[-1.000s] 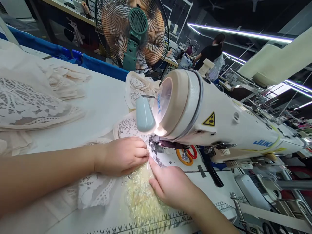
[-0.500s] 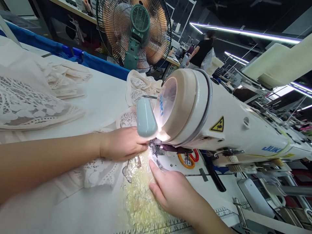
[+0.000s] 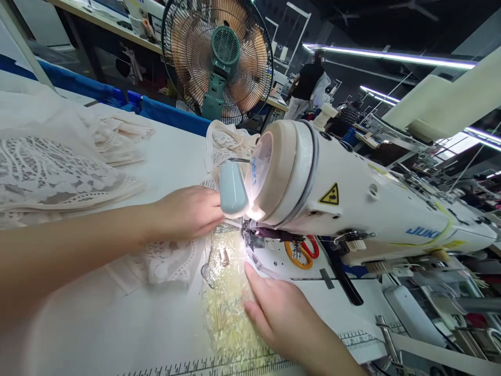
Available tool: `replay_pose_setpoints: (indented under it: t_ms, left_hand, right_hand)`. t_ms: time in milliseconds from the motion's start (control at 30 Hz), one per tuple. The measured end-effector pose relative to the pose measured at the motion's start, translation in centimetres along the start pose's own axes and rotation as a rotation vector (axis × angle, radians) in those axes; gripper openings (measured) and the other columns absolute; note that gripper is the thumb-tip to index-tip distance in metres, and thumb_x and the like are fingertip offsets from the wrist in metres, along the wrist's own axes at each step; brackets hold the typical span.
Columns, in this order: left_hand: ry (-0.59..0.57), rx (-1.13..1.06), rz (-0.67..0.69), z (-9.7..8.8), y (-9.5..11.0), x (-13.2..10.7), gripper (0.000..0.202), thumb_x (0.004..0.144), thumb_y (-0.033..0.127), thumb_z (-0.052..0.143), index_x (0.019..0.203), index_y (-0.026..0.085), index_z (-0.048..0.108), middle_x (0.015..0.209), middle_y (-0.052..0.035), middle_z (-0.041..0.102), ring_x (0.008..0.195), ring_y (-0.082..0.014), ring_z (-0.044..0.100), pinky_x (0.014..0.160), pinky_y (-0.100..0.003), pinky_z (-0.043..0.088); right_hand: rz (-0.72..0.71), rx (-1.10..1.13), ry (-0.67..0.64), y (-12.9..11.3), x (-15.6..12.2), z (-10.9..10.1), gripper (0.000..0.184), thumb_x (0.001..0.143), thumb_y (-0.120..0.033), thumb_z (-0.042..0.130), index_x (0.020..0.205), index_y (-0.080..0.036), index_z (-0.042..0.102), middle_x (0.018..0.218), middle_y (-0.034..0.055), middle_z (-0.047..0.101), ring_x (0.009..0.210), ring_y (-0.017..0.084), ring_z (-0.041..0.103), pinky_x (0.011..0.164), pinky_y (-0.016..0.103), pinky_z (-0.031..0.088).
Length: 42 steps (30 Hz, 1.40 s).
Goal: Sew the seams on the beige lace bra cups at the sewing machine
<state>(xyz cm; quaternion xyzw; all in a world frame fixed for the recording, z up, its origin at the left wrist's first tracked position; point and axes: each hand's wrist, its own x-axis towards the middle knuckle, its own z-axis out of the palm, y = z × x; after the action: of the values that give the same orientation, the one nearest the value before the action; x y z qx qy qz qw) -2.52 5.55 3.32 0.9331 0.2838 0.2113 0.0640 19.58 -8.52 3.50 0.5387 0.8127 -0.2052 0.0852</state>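
Observation:
My left hand (image 3: 191, 211) is closed on cream lace fabric (image 3: 172, 261) just left of the needle area. Its fingertips are partly hidden behind the grey-blue lamp (image 3: 234, 190). Closer to me, my right hand (image 3: 282, 313) curls around a narrow pale strip (image 3: 260, 266) that runs up to the presser foot (image 3: 246, 232); what lies inside the palm is hidden. Beneath both hands lies a yellowish pad (image 3: 230, 313) under clear plastic, carrying a small metal piece (image 3: 224, 257). The sewing machine head (image 3: 297, 172) leans over from the right.
Orange-handled scissors (image 3: 298, 256) and red-handled ones lie beyond the foot. A printed ruler (image 3: 219, 364) crosses the near table. More lace fabric (image 3: 58, 167) is heaped at left. Behind stand a large fan (image 3: 219, 57) and a person (image 3: 309, 81) farther off.
My left hand has shifted slightly up and left, away from the presser foot, uncovering more of the pad. The right hand stays close to the strip. The view has turned a little.

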Motion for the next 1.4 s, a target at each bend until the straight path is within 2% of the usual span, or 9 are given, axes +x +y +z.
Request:
replay_pose_setpoints:
  t_ms: [133,300,433,567,667,800,1000,1200,1400]
  left_hand:
    - [-0.145,0.394,-0.320,-2.2,-0.1,-4.3,0.035,0.093,0.029,0.035,0.068,0.014,0.054,0.063,-0.0005,0.048,0.050,-0.0113,0.041,0.048,-0.023,0.021]
    - [-0.340,0.216,-0.291,-2.6,2.7,-8.2,0.035,0.090,0.040,0.039,0.063,0.020,0.048,0.054,-0.0002,0.051,0.042,-0.0139,0.044,0.042,-0.024,0.022]
    - [-0.232,0.206,-0.107,-1.4,7.0,-6.1,0.021,0.086,0.025,0.043,0.068,0.020,0.052,0.064,-0.0030,0.058,0.053,-0.0171,0.051,0.046,-0.027,0.027]
    - [-0.461,-0.031,0.152,0.2,9.1,-1.9,0.018,0.070,0.017,0.065,0.087,0.018,0.061,0.084,-0.0050,0.063,0.079,-0.0206,0.057,0.065,-0.028,0.041]
    - [-0.585,-0.300,0.092,0.7,8.4,0.0,0.009,0.066,0.012,0.060,0.067,0.018,0.054,0.065,0.0010,0.055,0.064,-0.0151,0.051,0.059,-0.025,0.038]
    - [-0.456,-0.524,-0.083,0.6,6.2,0.7,0.015,0.078,0.026,0.046,0.067,0.020,0.039,0.061,0.0044,0.041,0.054,-0.0103,0.039,0.050,-0.022,0.035]
    - [-0.285,-0.523,-0.271,1.5,4.6,0.6,0.016,0.078,0.027,0.037,0.068,0.022,0.026,0.056,0.0070,0.030,0.048,-0.0090,0.033,0.044,-0.020,0.032]
    - [-0.184,-0.273,-0.377,2.7,5.4,-0.5,0.012,0.069,0.012,0.041,0.070,0.019,0.051,0.079,-0.0028,0.052,0.072,-0.0179,0.051,0.063,-0.028,0.038]
    - [-0.378,0.331,-0.282,2.5,7.5,-0.9,0.031,0.076,0.006,0.043,0.096,0.020,0.062,0.098,-0.0078,0.057,0.079,-0.0224,0.056,0.056,-0.027,0.034]
  right_hand:
    - [-0.044,0.179,0.095,-0.7,-2.0,1.3,0.044,0.089,-0.024,0.035,0.129,-0.011,0.047,0.082,0.0066,0.064,0.074,0.023,0.058,0.060,0.034,0.041]
    - [-0.103,0.482,0.257,-2.0,-3.9,3.4,0.022,0.088,-0.022,0.039,0.096,-0.015,0.058,0.082,0.0058,0.062,0.075,0.020,0.056,0.065,0.033,0.044]
    - [-0.052,0.684,0.374,-2.5,-4.5,4.9,0.042,0.087,-0.024,0.044,0.127,-0.011,0.046,0.097,0.0104,0.062,0.086,0.021,0.058,0.077,0.037,0.049]
    - [-0.023,0.753,0.440,-3.1,-3.9,5.7,0.054,0.081,-0.020,0.053,0.133,-0.013,0.044,0.128,0.0162,0.051,0.112,0.024,0.053,0.095,0.042,0.046]
    - [-0.043,0.807,0.582,-3.6,-3.3,6.4,0.049,0.079,-0.018,0.054,0.128,-0.017,0.050,0.141,0.0163,0.040,0.119,0.025,0.050,0.096,0.040,0.046]
    - [-0.014,0.839,0.872,-3.9,-3.0,7.3,0.052,0.086,-0.026,0.050,0.137,-0.020,0.040,0.145,0.0172,0.034,0.115,0.023,0.052,0.091,0.038,0.049]
    - [-0.047,0.730,0.732,-4.3,-1.7,6.1,0.037,0.085,-0.035,0.052,0.112,-0.014,0.065,0.077,0.0077,0.067,0.068,0.019,0.061,0.065,0.030,0.051]
    - [0.050,0.586,0.759,-3.3,-0.4,4.8,0.020,0.083,-0.023,0.050,0.073,-0.017,0.066,0.064,0.0041,0.066,0.063,0.017,0.060,0.056,0.025,0.041]
    - [0.125,0.489,0.555,-2.9,-0.4,4.9,0.013,0.080,-0.016,0.054,0.072,-0.018,0.065,0.065,0.0021,0.065,0.062,0.016,0.057,0.056,0.024,0.036]
